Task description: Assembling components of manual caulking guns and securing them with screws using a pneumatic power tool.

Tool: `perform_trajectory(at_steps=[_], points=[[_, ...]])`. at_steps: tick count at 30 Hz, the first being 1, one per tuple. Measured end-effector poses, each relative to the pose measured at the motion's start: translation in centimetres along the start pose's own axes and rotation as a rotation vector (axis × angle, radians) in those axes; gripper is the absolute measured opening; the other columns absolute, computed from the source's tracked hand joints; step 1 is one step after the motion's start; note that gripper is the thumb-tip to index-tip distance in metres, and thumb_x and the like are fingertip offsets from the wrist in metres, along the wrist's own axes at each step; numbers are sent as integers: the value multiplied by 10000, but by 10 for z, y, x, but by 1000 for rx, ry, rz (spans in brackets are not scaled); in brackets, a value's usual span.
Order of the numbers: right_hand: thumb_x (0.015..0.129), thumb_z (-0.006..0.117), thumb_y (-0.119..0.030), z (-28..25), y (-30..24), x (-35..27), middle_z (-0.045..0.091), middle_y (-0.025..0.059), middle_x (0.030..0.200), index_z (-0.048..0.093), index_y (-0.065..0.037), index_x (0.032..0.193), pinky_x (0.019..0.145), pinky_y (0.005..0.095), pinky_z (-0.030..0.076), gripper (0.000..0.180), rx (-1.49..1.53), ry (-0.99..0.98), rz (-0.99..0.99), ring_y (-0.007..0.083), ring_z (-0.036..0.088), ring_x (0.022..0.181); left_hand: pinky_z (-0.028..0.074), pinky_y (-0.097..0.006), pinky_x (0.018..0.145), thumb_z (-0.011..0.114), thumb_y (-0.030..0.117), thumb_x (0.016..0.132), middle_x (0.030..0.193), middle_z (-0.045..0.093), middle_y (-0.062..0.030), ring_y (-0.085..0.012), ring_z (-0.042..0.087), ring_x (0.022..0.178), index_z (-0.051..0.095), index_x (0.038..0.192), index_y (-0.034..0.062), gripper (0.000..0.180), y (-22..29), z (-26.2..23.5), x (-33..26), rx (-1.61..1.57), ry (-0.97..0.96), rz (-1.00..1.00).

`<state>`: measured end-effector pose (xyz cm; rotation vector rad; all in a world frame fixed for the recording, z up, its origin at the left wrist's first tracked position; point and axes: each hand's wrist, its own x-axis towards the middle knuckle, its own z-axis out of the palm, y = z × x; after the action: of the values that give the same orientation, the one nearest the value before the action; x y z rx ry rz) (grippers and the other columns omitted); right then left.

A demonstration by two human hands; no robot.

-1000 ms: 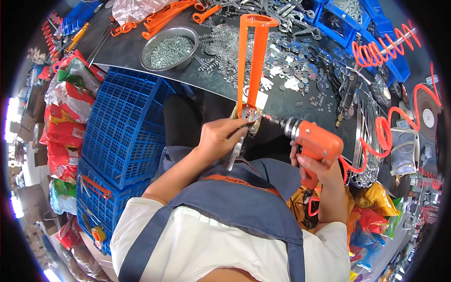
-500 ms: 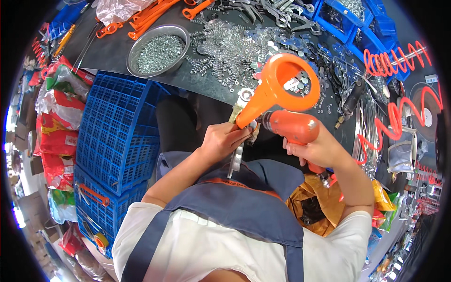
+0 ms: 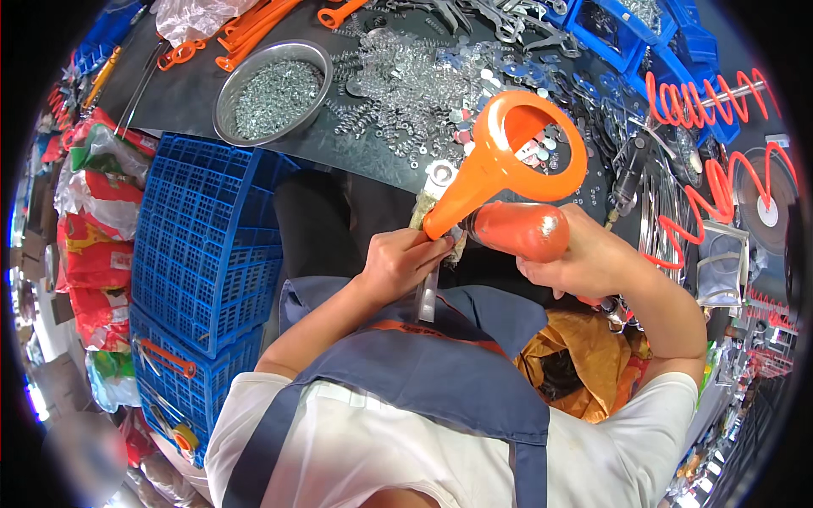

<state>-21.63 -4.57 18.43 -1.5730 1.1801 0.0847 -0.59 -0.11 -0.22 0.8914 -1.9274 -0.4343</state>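
In front of my body, my left hand (image 3: 401, 264) pinches the narrow end of an orange plastic part with a large ring (image 3: 474, 193). That end lies against a metal fixture (image 3: 439, 174) wrapped in worn cloth or tape, with a flat metal bar (image 3: 428, 296) below it. My right hand (image 3: 584, 258) grips a red pneumatic screwdriver (image 3: 521, 230). The tool's nose points left and meets the narrow end of the orange part, close to my left fingers. The exact contact spot is hidden.
A steel bowl (image 3: 273, 93) of small metal parts stands on the dark bench, beside loose springs (image 3: 385, 93) and discs. Blue bins (image 3: 605, 38) stand at the back right. Red coiled hoses (image 3: 711, 190) hang at right. Blue crates (image 3: 203, 241) stand left; a brown bag (image 3: 584, 360) sits lower right.
My right forearm and elbow have swung outward to the right, and the screwdriver has levelled slightly against the part. The orange ring has shifted a little right. My left hand keeps its hold.
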Motion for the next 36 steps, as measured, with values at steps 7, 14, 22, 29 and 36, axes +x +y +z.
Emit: perform_trajectory(at_steps=[7,14,22,29,36], points=[[717,557,-80,-6,2,13,552,105,560,543,55,815,451,314,489,167,-71,-28,16,180,582,456,399,-319,434,719,89,714,585,493,-22,-188,504,481,691,911,115,201,9,2,1,41,2,-68],[720,576,-80,-4,2,1,564,89,679,524,49,961,482,300,502,278,79,4,19,175,591,494,420,-316,451,724,95,712,609,515,-29,-192,528,505,697,920,120,212,7,5,-5,56,9,-80],[724,579,-49,-5,1,8,553,68,691,532,35,982,452,286,492,275,-4,-21,25,153,578,512,432,-321,464,728,91,703,619,518,-31,-198,534,510,695,919,117,220,7,5,-3,44,21,-68],[730,568,-86,-17,-32,27,586,79,706,551,13,967,497,301,508,257,-385,-197,144,184,603,533,422,-327,458,720,85,719,616,513,-44,-209,531,510,678,863,96,151,10,7,-3,80,14,-88],[739,569,-98,-14,-39,26,601,94,749,535,33,999,507,295,522,293,-224,-137,211,191,619,565,424,-315,475,712,21,714,621,532,-60,-211,533,521,679,895,63,188,10,7,-5,56,3,-95]])
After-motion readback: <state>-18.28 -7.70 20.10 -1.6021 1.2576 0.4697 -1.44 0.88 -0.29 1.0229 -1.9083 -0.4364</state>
